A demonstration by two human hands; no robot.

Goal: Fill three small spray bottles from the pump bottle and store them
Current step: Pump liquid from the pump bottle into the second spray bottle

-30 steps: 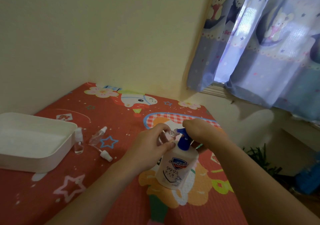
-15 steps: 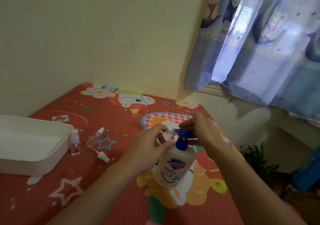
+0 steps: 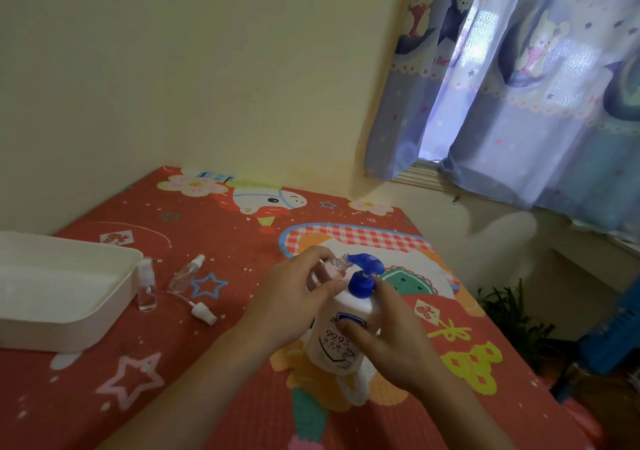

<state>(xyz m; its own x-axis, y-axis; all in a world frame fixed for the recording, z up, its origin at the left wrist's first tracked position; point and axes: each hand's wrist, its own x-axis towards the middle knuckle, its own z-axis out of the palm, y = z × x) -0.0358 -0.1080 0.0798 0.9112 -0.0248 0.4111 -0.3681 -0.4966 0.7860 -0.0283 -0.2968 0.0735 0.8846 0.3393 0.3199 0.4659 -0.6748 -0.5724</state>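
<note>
One small bottle (image 3: 333, 266) of three is at the pump bottle (image 3: 343, 328) spout, open neck against the blue nozzle (image 3: 367, 264), pinched in the left hand (image 3: 294, 305). Right hand (image 3: 388, 342) wraps the pump bottle's body, off the pump head. Two others, one standing (image 3: 146, 288), one lying (image 3: 185, 274), plus a loose spray cap (image 3: 204, 312), sit beside the white tray (image 3: 114, 307). Filling step, judged early. Next: press the pump head, keep neck aligned
</note>
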